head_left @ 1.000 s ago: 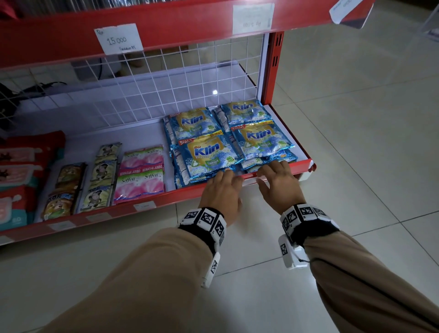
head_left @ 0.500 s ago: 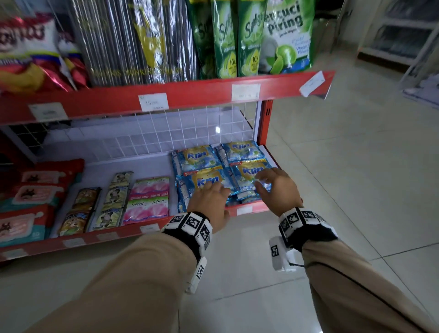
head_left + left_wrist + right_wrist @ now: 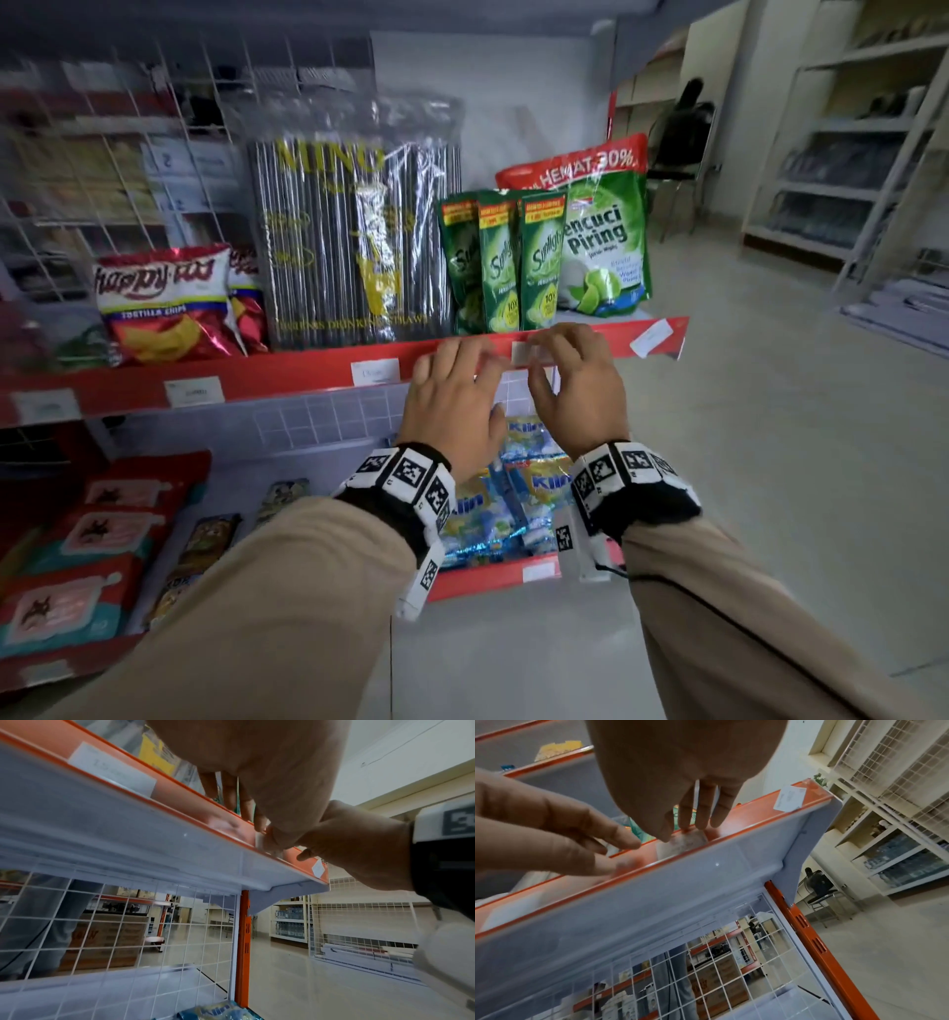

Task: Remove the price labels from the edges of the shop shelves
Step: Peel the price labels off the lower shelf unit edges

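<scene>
Both hands are up at the red front edge (image 3: pixel 287 375) of the upper shelf. A white price label (image 3: pixel 526 353) sits in that edge between them. My right hand (image 3: pixel 560 354) has its fingertips on the label (image 3: pixel 682 843), with the thumb just below it. Just left of the label, my left hand (image 3: pixel 457 365) lays straight fingers on the red edge and holds nothing. More white labels (image 3: pixel 375 371) (image 3: pixel 194 391) sit further left. A tilted label (image 3: pixel 651 337) hangs near the right end (image 3: pixel 789 799).
Black drinking straws (image 3: pixel 354 241), green Sunlight pouches (image 3: pixel 513 262) and chip bags (image 3: pixel 164 303) stand on the upper shelf. Blue Klin sachets (image 3: pixel 534 483) lie on the lower shelf, whose edge carries a label (image 3: pixel 539 570). Tiled floor and grey racks (image 3: pixel 842 154) lie to the right.
Both hands rose from the lower shelf's front edge by the Klin sachets to the upper shelf's edge. The head view tilted up with them.
</scene>
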A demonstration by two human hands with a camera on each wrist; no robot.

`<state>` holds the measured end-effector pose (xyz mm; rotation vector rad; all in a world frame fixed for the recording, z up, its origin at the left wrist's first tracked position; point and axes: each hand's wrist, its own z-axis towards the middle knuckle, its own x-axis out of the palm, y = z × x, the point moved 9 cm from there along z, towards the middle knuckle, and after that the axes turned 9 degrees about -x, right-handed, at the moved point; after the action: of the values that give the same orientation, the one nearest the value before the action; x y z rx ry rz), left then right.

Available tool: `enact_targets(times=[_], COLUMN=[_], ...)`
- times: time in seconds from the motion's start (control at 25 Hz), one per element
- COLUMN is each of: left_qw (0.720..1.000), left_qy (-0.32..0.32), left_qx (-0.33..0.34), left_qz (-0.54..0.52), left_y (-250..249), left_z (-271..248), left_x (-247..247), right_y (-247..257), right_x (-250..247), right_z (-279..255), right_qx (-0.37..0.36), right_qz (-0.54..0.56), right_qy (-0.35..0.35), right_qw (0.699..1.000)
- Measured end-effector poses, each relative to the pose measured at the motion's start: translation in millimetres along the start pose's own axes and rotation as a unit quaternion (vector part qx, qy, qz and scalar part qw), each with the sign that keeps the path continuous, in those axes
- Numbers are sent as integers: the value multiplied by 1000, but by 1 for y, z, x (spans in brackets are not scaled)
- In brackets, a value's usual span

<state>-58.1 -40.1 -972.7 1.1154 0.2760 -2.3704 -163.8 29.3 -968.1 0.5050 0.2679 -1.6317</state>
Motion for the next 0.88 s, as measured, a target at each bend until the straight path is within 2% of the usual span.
enact_targets(times=[0.16,0.36,0.64,0.88], left_qw=[1000,1000,999,999], left_qy=[3,-19,-18,-19], left_qx=[-1,2,-16,10], left_qz=[17,24,34,25], left_y=[7,6,6,1], left_z=[10,18,22,20], left_x=[-1,-2,-1,-3], right_y=[3,2,-1,4], right_x=[1,2,4,5], right_z=[-1,-2,22,26], right_qx=[-30,-12,8,-28], right_qz=[-60,-102,-127,-90], right_qy=[-21,-15,59,85], right_qw=[998,995,990,992])
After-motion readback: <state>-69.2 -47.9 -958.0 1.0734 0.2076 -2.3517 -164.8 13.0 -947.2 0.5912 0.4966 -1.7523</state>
